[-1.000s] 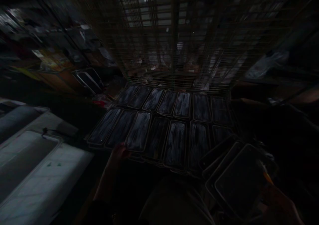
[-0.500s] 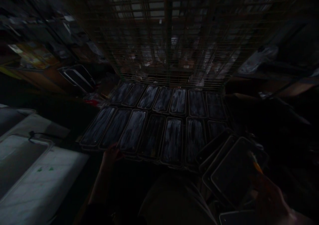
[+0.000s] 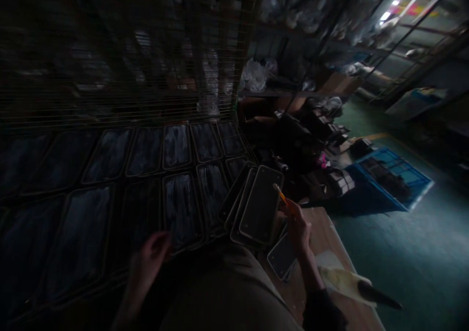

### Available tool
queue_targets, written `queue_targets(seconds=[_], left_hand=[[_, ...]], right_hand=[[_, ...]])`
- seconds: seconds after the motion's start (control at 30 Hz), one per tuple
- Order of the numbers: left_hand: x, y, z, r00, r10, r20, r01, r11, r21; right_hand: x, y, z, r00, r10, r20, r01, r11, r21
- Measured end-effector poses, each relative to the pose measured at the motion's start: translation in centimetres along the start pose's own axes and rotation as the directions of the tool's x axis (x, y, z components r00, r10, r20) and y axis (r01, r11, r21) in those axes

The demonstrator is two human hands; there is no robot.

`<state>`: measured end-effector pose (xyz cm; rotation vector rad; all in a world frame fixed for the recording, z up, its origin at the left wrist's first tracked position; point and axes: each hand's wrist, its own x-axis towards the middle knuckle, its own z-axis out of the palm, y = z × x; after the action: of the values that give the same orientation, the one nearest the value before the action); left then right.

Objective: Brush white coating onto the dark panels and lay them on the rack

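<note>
My right hand (image 3: 298, 226) is closed around a small brush (image 3: 281, 194) with an orange handle and pale bristles. The bristles are over the upper right part of a dark rectangular panel (image 3: 261, 204), the top one of a fanned stack. My left hand (image 3: 156, 247) hovers at the front edge of the laid-out panels, its fingers bent and smeared by motion and dimness. Rows of dark panels lie side by side; several, such as one panel (image 3: 179, 206), carry whitish streaks. A panel at the front (image 3: 137, 213) looks darker, with little streaking.
A wire mesh rack (image 3: 205, 84) rises behind the panels. At right is a wooden board (image 3: 324, 223) with a pale bottle with a dark tip (image 3: 351, 284) and more panels (image 3: 282, 256). A blue crate (image 3: 388, 179) stands on the green floor beyond.
The view has swung right, bringing the wooden board, bottle and blue crate into sight. My left hand has come off the panel edge; my right hand still holds the brush over the fanned stack.
</note>
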<state>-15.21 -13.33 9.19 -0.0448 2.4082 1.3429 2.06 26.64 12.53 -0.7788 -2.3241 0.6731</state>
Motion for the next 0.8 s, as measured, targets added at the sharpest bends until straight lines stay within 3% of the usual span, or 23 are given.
queue_targets(seconds=[0.07, 0.13, 0.2, 0.27, 0.37, 0.47, 0.63, 0.8], left_hand=[[-0.3, 3.7, 6.5, 0.955, 0.134, 0.263, -0.123, 0.991, -0.059], [-1.2, 7.1, 12.0, 0.870, 0.273, 0.411, -0.293, 0.956, -0.015], [-2.0, 9.5, 15.7, 0.843, 0.334, 0.422, -0.421, 0.897, 0.132], [-2.4, 10.8, 17.9, 0.834, 0.349, 0.428, -0.491, 0.823, 0.286], [-2.1, 11.3, 19.2, 0.830, 0.316, 0.459, -0.531, 0.697, 0.482], [-1.4, 11.2, 19.6, 0.835, 0.310, 0.455, -0.536, 0.644, 0.545], [-0.2, 11.2, 19.5, 0.855, 0.288, 0.431, -0.470, 0.783, 0.408], [0.9, 10.7, 19.2, 0.861, 0.175, 0.478, -0.292, 0.939, 0.182]], right_hand=[[0.5, 0.3, -0.4, 1.000, -0.012, 0.028, 0.012, 1.000, -0.005], [1.3, 0.6, -0.6, 0.999, -0.012, 0.048, 0.012, 1.000, -0.008], [2.3, 1.2, -0.6, 1.000, -0.004, 0.025, 0.004, 1.000, 0.000], [3.1, 2.2, 0.0, 0.998, 0.014, -0.060, -0.012, 0.999, 0.046], [3.2, 3.8, 2.3, 0.971, 0.086, -0.222, -0.055, 0.988, 0.145], [2.2, 5.1, 5.6, 0.946, 0.166, -0.279, -0.104, 0.969, 0.223], [1.1, 5.2, 9.5, 0.909, 0.282, -0.306, -0.184, 0.932, 0.313], [1.7, 3.8, 8.6, 0.925, 0.255, -0.280, -0.175, 0.944, 0.281]])
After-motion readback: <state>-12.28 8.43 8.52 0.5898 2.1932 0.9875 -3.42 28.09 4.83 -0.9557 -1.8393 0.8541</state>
